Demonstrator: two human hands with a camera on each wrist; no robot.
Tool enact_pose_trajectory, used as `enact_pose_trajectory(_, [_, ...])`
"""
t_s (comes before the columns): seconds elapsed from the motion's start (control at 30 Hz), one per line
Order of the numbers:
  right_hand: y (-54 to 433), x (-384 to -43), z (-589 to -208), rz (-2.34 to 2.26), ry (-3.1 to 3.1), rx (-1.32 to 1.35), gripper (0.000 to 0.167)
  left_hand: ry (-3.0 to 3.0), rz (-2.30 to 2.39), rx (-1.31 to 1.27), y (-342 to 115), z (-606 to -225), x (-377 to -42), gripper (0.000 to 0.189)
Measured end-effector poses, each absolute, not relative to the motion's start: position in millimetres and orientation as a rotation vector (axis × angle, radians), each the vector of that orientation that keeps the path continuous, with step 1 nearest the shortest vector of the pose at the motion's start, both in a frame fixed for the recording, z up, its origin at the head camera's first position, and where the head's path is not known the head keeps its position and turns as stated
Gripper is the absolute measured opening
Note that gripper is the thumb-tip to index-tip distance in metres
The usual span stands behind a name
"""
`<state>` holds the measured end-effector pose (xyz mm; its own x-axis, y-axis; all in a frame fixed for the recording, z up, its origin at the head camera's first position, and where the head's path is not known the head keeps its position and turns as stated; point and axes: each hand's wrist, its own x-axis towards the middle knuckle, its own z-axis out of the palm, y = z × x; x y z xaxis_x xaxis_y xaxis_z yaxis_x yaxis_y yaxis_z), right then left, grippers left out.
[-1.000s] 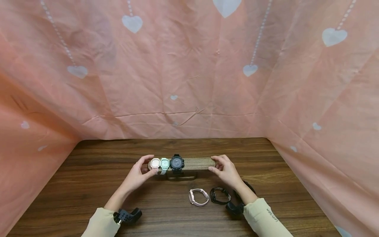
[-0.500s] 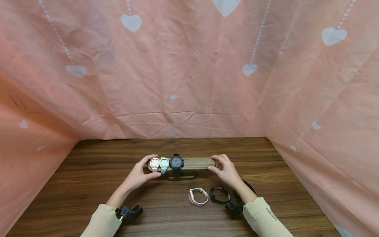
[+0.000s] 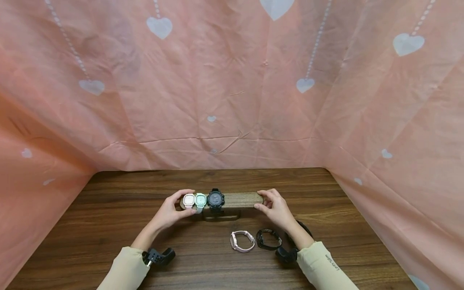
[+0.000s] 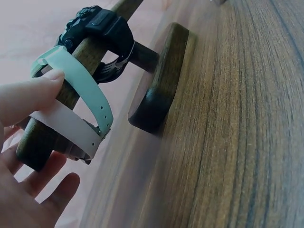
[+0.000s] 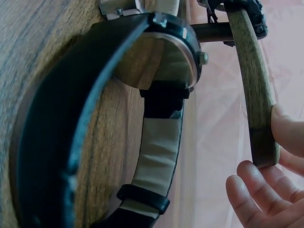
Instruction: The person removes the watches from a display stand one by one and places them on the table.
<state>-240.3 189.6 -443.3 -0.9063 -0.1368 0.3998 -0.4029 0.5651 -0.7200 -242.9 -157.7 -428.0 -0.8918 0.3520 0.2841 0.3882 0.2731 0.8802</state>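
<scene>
When seen from the head, gripping the wooden bar (image 3: 242, 200) above the table (image 3: 203, 264) with left hand (image 3: 169, 211) and right hand (image 3: 276, 207); from the left wrist, pinching beside a mint strap (image 4: 84, 80); from the right wrist, pinching the bare end.

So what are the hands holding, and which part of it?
A wooden bar: the left hand grips its left end, the right hand its right end.

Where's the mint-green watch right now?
In the head view, the mint-green watch is on the wooden bar, toward its left end, between the pale pink watch and a chunky black watch, by the left hand.
</scene>
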Motion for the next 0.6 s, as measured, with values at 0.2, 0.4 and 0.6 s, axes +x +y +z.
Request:
enact_pose_trajectory(0.2, [188.5,-240.0,-442.7,1.263,-2.503,0.451,0.039,-2.476,-1.762,-0.725,-158.5,-430.6,-244.6,0.058])
enact_pose_trajectory(0.4, [188.0,-239.4,-441.7,1.251,-2.513,0.454,0.039,-2.458,-1.8,-0.722,-158.7,-431.7,-245.8,0.057])
enact_pose_trajectory(0.6, [187.7,-238.5,-441.1,1.253,-2.513,0.451,0.039,-2.453,-1.81,-0.758,-161.0,-432.0,-247.9,0.057])
